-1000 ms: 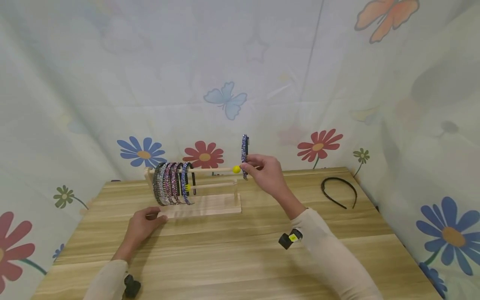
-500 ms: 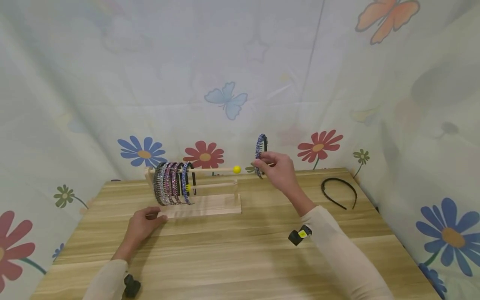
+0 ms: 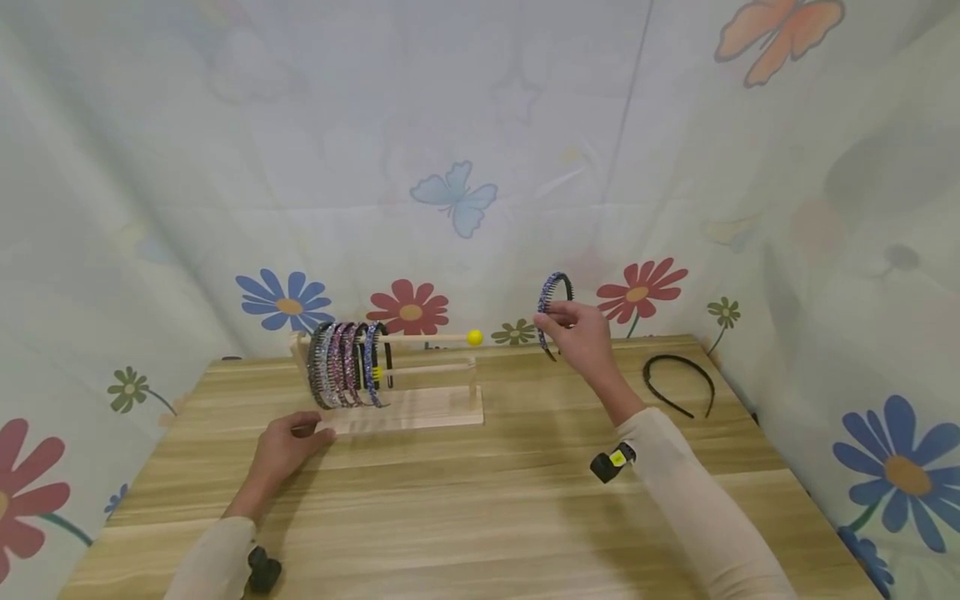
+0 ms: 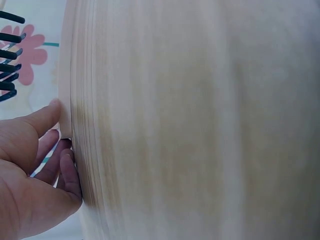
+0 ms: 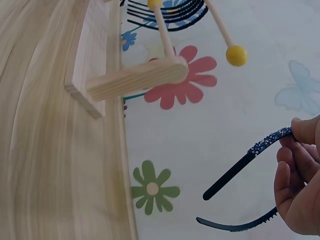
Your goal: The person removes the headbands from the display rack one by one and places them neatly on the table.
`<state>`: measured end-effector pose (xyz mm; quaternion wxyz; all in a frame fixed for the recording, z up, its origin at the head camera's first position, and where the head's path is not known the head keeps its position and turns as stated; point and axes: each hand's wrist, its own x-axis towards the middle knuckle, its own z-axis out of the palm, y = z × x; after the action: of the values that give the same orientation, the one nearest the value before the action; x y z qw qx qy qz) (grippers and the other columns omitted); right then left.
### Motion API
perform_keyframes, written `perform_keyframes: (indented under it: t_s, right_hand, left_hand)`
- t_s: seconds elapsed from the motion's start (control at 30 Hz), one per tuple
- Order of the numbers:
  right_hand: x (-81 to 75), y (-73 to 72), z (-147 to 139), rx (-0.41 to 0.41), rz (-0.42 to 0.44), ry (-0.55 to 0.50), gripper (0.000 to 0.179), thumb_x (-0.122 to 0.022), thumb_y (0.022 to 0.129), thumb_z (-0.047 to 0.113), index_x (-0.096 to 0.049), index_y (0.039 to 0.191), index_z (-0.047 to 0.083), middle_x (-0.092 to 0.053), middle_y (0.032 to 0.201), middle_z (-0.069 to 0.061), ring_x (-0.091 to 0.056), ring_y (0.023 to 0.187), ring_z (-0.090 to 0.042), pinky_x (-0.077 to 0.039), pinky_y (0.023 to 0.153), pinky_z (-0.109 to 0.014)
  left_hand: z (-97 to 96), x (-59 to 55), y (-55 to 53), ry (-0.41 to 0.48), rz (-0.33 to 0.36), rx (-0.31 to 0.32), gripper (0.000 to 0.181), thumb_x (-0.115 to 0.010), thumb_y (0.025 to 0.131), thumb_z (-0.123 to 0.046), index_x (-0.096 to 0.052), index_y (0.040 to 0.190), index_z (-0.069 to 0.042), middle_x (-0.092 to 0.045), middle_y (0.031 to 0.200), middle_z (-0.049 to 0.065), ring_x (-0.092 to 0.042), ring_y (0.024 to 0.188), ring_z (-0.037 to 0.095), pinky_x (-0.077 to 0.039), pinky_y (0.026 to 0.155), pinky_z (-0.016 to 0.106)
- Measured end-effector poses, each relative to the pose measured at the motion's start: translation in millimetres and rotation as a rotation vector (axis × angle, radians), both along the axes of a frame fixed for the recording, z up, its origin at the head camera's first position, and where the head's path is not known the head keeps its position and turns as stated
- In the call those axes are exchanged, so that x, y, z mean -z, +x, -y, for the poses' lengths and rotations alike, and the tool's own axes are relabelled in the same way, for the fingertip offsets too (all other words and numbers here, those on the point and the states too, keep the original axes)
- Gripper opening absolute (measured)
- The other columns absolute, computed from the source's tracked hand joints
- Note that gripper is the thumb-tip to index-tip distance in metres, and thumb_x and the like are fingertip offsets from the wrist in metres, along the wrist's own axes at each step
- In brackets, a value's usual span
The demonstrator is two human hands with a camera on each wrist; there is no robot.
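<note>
My right hand [image 3: 581, 332] pinches a blue glittery toothed headband [image 3: 545, 293] between thumb and fingers, in the air right of the wooden headband stand [image 3: 442, 406]. The right wrist view shows both dark ends of this headband [image 5: 270, 141] hanging free. My left hand [image 3: 288, 447] holds the near left corner of the stand's base, thumb on its front edge and fingers curled round its end in the left wrist view. Several glittery headbands [image 3: 347, 362], silver, pink and blue, hang on the stand's left part. The upper rod ends in a yellow ball [image 3: 475, 337].
A black headband [image 3: 678, 358] lies at the right of the wooden table [image 3: 465, 508]. Behind the table hangs a pale curtain [image 3: 315, 167] with flowers and butterflies. The stand's right upright [image 5: 135, 77] stands below the ball-tipped rod.
My right hand has carried the blue headband rightward, off the end of the yellow-balled rod and away from it, turning it to show more of its arch. The left hand stays put.
</note>
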<state>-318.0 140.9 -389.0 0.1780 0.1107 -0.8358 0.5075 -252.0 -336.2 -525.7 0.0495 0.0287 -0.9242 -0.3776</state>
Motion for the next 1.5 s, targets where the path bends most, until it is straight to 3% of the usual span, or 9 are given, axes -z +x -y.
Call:
perform_keyframes:
  t_s: [0.63, 1.07, 1.3, 1.5]
  right_hand:
    - [46.5, -19.1, -35.2, 0.112, 0.139, 0.096, 0.037, -0.076, 0.094, 0.034, -0.075, 0.117, 0.004, -0.076, 0.107, -0.016, -0.072, 0.101, -0.031, -0.058, 0.087, -0.049]
    - [80.0, -29.9, -52.0, 0.145, 0.098, 0.265, 0.036, -0.077, 0.092, 0.035, -0.079, 0.106, 0.002, -0.078, 0.095, -0.014, -0.075, 0.088, -0.029, -0.059, 0.083, -0.048]
    - [94.0, -35.9, -60.2, 0.167, 0.054, 0.32, 0.025, -0.078, 0.091, 0.028, -0.081, 0.098, 0.004, -0.078, 0.09, -0.012, -0.075, 0.083, -0.028, -0.059, 0.078, -0.048]
    - [101.2, -34.8, -65.9, 0.176, 0.109, 0.338, 0.027, -0.077, 0.092, 0.029, -0.081, 0.098, 0.003, -0.078, 0.089, -0.012, -0.074, 0.081, -0.027, -0.059, 0.077, -0.047]
  left_hand:
    - [1.0, -0.2, -0.1, 0.006, 0.017, -0.002, 0.058, -0.075, 0.095, -0.037, -0.062, 0.134, 0.005, -0.064, 0.131, 0.03, -0.065, 0.117, 0.044, -0.054, 0.095, 0.054]
    - [0.6, 1.0, -1.0, 0.008, 0.011, -0.006, 0.055, -0.075, 0.095, -0.035, -0.063, 0.133, 0.004, -0.064, 0.131, 0.029, -0.065, 0.117, 0.044, -0.054, 0.096, 0.055]
    - [0.2, 1.4, -0.8, 0.006, 0.01, -0.008, 0.055, -0.074, 0.096, -0.035, -0.063, 0.133, 0.004, -0.064, 0.131, 0.029, -0.065, 0.117, 0.044, -0.054, 0.096, 0.055]
    - [0.4, 1.1, -0.8, 0.001, 0.001, -0.005, 0.055, -0.074, 0.096, -0.034, -0.063, 0.133, 0.004, -0.064, 0.131, 0.03, -0.065, 0.116, 0.045, -0.054, 0.095, 0.055]
